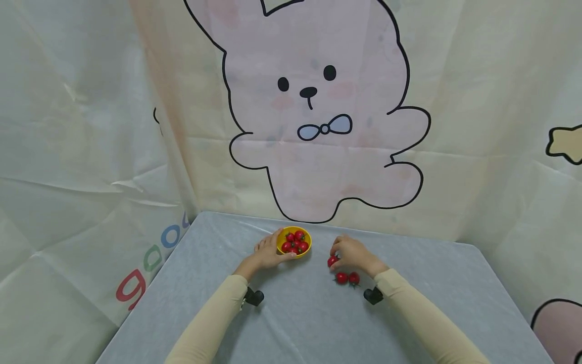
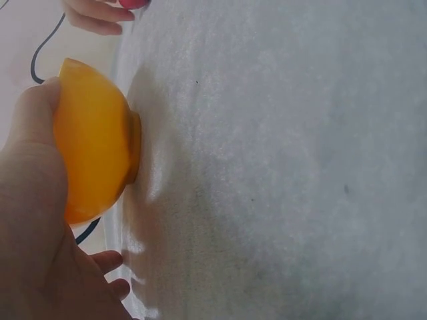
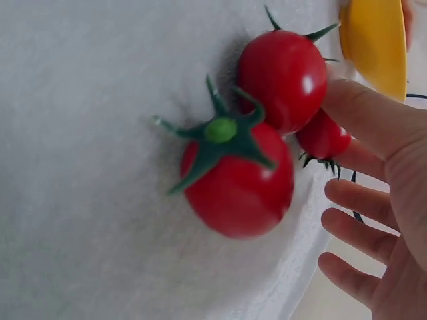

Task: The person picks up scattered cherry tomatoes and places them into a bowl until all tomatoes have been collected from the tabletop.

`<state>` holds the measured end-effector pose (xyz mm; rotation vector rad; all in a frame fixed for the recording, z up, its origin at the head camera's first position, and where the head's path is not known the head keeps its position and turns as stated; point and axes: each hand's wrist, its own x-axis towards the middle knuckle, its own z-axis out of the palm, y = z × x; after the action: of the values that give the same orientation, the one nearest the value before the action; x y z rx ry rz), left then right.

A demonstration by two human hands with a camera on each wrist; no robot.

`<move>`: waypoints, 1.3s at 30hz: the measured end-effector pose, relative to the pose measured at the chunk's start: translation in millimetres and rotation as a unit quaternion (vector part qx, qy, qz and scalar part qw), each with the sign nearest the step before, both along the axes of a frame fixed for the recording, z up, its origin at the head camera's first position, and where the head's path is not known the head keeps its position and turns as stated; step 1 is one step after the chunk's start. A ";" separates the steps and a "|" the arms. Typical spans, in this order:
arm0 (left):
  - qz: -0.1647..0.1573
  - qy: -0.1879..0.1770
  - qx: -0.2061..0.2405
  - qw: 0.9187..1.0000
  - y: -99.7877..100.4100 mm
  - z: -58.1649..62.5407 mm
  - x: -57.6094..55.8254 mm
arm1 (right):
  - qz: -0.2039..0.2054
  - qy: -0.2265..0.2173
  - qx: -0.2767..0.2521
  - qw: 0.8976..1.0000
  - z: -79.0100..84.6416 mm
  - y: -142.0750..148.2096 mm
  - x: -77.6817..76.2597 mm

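Note:
On the table stands a yellow bowl (image 1: 280, 251) with several red tomatoes (image 1: 298, 246) in it. My left hand (image 1: 268, 254) holds the bowl from its left side, thumb at the near rim; in the left wrist view the thumb lies against the bowl's wall (image 2: 93, 140). To the right of the bowl, my right hand (image 1: 355, 254) pinches a small tomato (image 3: 323, 136) between thumb and index finger, the other fingers spread loosely. Close to that hand lie two more tomatoes, one (image 1: 341, 278) beside the other (image 1: 354, 279), both with green stems.
A grey-blue cloth covers the table (image 1: 300, 318). Behind it hangs a pale curtain (image 1: 454, 192) printed with a cartoon animal. Each wrist wears a small black camera, seen as a dark mount (image 1: 253, 297) on the left and another mount (image 1: 374, 296) on the right.

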<state>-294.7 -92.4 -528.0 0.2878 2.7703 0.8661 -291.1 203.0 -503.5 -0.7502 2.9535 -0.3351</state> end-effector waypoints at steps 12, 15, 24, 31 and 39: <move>0.000 -0.006 -0.003 1.000 -0.3 -0.5 -0.3 | -0.004 0.002 -0.003 1.000 1.8 -2.7 -1.9; 0.002 -0.001 0.000 1.000 0.0 -0.2 0.6 | -0.006 0.011 -0.018 1.000 9.3 -5.4 -4.6; 0.001 -0.001 -0.003 1.000 0.6 0.4 1.3 | -0.011 0.015 -0.013 1.000 25.0 -12.6 -6.9; 0.008 0.003 0.009 1.000 -0.3 3.2 3.5 | -0.012 0.023 -0.041 0.999 32.6 -25.5 -13.7; 0.013 -0.001 0.003 1.000 1.9 1.0 2.3 | 0.007 0.049 -0.044 0.998 41.1 -49.9 -21.1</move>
<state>-292.4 -90.5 -527.0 0.2528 2.7765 0.8795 -312.2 153.1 -462.4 -0.8214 3.0407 -0.4425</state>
